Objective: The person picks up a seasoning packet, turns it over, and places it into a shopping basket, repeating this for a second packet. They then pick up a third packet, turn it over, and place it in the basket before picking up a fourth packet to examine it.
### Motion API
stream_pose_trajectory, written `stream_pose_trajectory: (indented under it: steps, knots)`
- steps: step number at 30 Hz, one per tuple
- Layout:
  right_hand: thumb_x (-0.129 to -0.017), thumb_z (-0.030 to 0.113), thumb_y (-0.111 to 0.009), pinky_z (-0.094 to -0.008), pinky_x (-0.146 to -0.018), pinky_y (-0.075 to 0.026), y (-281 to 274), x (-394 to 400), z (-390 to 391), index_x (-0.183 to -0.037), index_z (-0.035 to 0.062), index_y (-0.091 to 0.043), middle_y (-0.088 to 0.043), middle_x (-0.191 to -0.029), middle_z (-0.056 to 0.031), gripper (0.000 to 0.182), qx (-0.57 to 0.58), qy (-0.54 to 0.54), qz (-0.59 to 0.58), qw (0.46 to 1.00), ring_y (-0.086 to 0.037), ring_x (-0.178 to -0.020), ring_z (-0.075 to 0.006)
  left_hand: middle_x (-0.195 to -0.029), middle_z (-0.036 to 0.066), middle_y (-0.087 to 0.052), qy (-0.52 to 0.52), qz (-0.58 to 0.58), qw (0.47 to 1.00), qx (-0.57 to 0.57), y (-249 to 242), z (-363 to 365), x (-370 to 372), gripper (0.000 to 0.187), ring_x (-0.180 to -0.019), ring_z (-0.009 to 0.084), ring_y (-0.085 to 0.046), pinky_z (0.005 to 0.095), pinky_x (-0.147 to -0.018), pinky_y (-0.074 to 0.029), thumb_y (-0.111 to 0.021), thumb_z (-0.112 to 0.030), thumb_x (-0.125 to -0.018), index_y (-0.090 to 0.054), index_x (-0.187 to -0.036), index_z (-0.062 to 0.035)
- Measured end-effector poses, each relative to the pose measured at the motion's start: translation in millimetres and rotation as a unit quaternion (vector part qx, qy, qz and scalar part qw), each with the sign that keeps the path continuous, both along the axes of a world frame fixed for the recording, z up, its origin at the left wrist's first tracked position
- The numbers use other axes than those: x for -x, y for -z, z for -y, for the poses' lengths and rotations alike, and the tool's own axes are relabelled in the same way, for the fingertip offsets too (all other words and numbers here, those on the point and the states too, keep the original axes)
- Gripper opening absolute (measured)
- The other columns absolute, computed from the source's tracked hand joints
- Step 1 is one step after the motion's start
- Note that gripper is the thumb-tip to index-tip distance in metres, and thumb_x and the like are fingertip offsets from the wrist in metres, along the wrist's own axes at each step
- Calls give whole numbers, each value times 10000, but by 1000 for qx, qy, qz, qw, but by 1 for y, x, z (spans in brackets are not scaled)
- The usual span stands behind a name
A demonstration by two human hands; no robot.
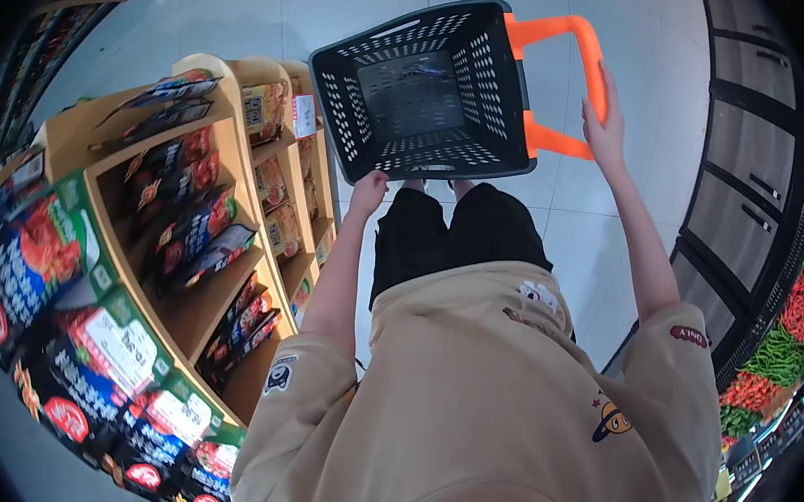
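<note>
A black shopping basket with perforated walls stands in front of my legs, its open top facing me. Its orange handle sticks out to the right, and my right hand is closed around the far bar of it. My left hand is curled at the basket's near left rim and appears to grip it; its fingertips are partly hidden. Faint bluish marks show on the basket's bottom, too small to make out.
To the left, a wooden shelf unit holds several dark food packets with white price tags. Dark drawer fronts line the right side, with red chilies and green peppers nearby. The floor is pale tile.
</note>
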State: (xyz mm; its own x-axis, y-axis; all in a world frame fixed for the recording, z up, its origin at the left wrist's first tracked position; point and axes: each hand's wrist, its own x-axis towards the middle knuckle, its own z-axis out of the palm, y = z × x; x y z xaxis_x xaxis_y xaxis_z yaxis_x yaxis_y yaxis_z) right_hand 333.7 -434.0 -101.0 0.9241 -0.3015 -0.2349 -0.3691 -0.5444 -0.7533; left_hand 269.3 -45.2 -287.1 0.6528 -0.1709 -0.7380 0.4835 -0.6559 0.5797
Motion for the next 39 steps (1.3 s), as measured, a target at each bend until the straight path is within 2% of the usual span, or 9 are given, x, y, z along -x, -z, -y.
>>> stream_pose_trajectory:
  steps: [3,5,11,15,20,24,30,37,39]
  knots:
    - [-764,23,-402,-225,-524,-405,-1,-3,-4,-1265,177,-243,-505,-886,-65,548,13,21,-2,1000,-460,-540,-101,-714,128,-590,-20,-10,999,25,31,19,-32,210,-697,226,-583,304,-641,-442,-447,-120,-716,-555,-862,-15]
    - [-764,20,-408,-212,-515,-400,-4,-8,-10,-1266,173,-237,-468,-760,-45,552,17,56,-41,997,-442,-514,-84,-763,148,-580,55,6,998,1,62,29,-55,194,-736,274,-567,352,-661,-444,-465,-160,-716,-576,-839,-59]
    - [-790,15,-405,-141,-393,-282,4,-14,-19,-1259,122,-225,-472,-779,-11,515,-37,144,-8,989,-353,-444,-36,-847,129,-582,204,47,968,-139,140,52,-135,184,-807,277,-558,384,-703,-449,-466,-174,-719,-571,-858,-113]
    - [-780,-9,-407,-141,-359,-250,17,-6,-14,-1273,119,-160,-466,-779,-28,566,-26,167,-4,986,-327,-396,-33,-892,120,-553,271,95,928,-238,193,65,-181,261,-842,282,-546,378,-685,-460,-489,-215,-722,-490,-943,-77]
    - [-781,35,-418,-149,-308,-246,27,2,-5,-1285,137,-66,-478,-757,-85,623,24,138,17,990,-321,-361,-52,-919,102,-540,351,255,857,-278,260,86,-192,247,-805,244,-557,358,-662,-457,-497,-204,-727,-493,-947,-92]
    - [-790,34,-404,-152,-291,-237,29,8,7,-1287,149,-30,-479,-748,-106,633,-15,79,20,997,-288,-327,-63,-827,78,-582,365,252,853,-274,300,104,-193,177,-754,228,-576,346,-632,-457,-472,-114,-713,-558,-867,-99]
    - [-777,17,-421,-158,-325,-247,26,-1,-7,-1286,130,-43,-477,-750,-91,644,-15,138,20,990,-308,-353,-58,-757,79,-605,391,139,874,-252,282,104,-170,154,-702,228,-594,352,-605,-472,-470,-139,-721,-616,-754,-107]
    - [-772,-31,-399,-152,-362,-270,17,-3,-4,-1278,106,-152,-445,-697,-25,580,-81,119,6,990,-330,-395,-39,-795,127,-596,321,41,917,-232,166,82,-126,221,-743,268,-585,352,-673,-474,-575,-221,-635,-614,-775,-53]
    - [-784,-29,-387,-152,-372,-268,9,-8,-9,-1279,112,-164,-429,-646,-2,561,-101,110,-4,989,-322,-405,-36,-783,138,-589,337,29,911,-237,137,73,-113,195,-730,273,-582,357,-657,-471,-527,-181,-661,-609,-778,-47]
